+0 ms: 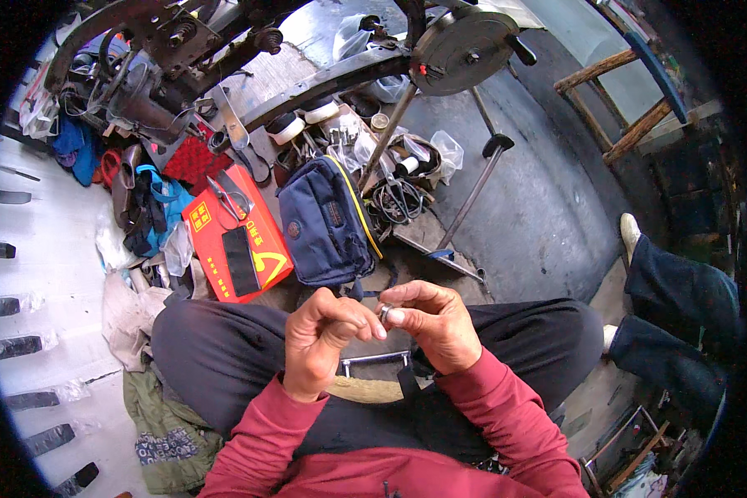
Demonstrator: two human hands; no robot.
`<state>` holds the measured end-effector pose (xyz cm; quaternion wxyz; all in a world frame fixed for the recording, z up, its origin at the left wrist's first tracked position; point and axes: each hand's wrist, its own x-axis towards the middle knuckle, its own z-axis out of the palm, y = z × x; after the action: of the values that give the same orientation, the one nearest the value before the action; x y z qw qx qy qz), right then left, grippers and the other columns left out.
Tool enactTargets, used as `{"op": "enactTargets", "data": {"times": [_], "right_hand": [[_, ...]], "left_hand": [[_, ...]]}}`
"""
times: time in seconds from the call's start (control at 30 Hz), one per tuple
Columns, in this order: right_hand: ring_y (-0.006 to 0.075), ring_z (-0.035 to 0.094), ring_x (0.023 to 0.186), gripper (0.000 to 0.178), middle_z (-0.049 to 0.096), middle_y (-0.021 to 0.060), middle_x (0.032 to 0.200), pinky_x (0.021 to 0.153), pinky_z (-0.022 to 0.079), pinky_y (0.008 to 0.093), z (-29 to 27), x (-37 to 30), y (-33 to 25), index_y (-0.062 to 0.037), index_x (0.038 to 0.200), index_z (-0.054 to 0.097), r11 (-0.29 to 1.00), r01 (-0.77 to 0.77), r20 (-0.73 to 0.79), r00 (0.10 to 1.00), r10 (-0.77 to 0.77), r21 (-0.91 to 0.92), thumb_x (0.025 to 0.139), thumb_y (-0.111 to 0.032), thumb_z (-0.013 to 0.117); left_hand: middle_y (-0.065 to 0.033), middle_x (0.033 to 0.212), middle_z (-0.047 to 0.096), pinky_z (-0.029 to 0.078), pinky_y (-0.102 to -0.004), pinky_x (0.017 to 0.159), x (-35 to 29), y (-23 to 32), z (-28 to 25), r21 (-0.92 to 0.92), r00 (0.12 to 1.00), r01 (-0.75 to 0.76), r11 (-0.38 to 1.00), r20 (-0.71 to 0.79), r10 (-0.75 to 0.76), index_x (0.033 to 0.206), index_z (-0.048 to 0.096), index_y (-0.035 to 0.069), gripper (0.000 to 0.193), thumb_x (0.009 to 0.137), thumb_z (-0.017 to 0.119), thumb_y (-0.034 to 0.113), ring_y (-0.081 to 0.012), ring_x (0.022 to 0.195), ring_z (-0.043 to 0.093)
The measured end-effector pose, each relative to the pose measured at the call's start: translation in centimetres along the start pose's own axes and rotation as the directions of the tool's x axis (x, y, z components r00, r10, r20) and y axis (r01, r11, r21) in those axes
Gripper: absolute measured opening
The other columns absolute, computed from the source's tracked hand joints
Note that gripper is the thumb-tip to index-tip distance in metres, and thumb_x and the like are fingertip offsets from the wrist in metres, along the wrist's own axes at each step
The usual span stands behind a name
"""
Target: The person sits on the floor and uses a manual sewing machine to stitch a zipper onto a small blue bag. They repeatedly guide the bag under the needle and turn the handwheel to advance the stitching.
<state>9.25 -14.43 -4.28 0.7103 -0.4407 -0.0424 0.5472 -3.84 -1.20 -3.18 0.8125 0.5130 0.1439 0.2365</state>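
My left hand (324, 340) and my right hand (436, 319) meet above my lap, fingertips together. Between them sits a small silvery metal piece (385, 313), pinched by the thumb and fingers of my right hand, with my left fingertips closed against it. Under the hands a dark strap with a metal rectangular buckle (376, 359) lies across my black trousers. A navy blue bag (328, 220) rests just beyond my knees.
A red box (239, 236) with scissors and a black object on it lies left of the bag. A black stitching machine with a hand wheel (465, 50) stands behind. Tools, thread and shoes clutter the ground. Another person's legs (676, 307) are at right.
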Motion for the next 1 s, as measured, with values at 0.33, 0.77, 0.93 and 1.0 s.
{"op": "enactTargets", "data": {"times": [0.33,0.77,0.93,1.0], "right_hand": [[0.016,0.067,0.088,0.019,0.071,0.0077,0.098,0.081,0.055,0.031,-0.1,0.2,-0.2,0.0007,0.106,0.07,0.998,-0.049,0.031,0.998,0.05,-0.035,0.088,-0.004,0.075],[0.0145,0.065,0.098,0.021,0.067,0.0087,0.108,0.089,0.052,0.0301,-0.6,-0.1,-0.3,0.0035,0.11,0.069,0.855,0.218,0.192,0.971,-0.142,-0.47,0.09,0.0,0.068],[0.0137,0.062,0.101,0.032,0.066,0.0094,0.117,0.087,0.052,0.0299,-0.3,-0.5,-0.3,0.0021,0.123,0.062,0.961,0.128,0.114,0.988,-0.103,-0.244,0.091,0.0,0.068],[0.013,0.062,0.1,0.029,0.066,0.0072,0.113,0.086,0.052,0.0288,-0.1,-0.6,-0.4,0.0021,0.12,0.062,0.961,0.176,0.042,0.984,-0.171,-0.212,0.092,-0.002,0.067]], "left_hand": [[-0.0122,0.081,0.063,0.053,-0.035,0.07,0.6,0.8,0.2,-0.059,0.999,0.02,0.998,-0.043,-0.023,0.096,0.055,0.003,0.023,0.101,0.061,0.025,-0.0251,0.073,0.065],[0.0002,0.08,0.064,0.048,-0.0216,0.06,0.9,1.2,-1.2,0.322,0.86,0.476,0.819,0.025,-0.51,0.097,0.065,0.002,0.014,0.096,0.07,0.015,-0.0056,0.066,0.059],[-0.0034,0.08,0.065,0.049,-0.0235,0.059,0.7,1.3,-1.1,0.179,0.835,0.536,0.825,0.03,-0.549,0.098,0.064,0.003,0.016,0.098,0.067,0.019,-0.0102,0.065,0.062],[-0.0026,0.079,0.064,0.047,-0.0222,0.057,0.3,1.1,-0.6,0.01,0.855,0.518,0.855,-0.046,-0.517,0.097,0.064,0.002,0.014,0.098,0.066,0.017,-0.0095,0.062,0.06]]}}
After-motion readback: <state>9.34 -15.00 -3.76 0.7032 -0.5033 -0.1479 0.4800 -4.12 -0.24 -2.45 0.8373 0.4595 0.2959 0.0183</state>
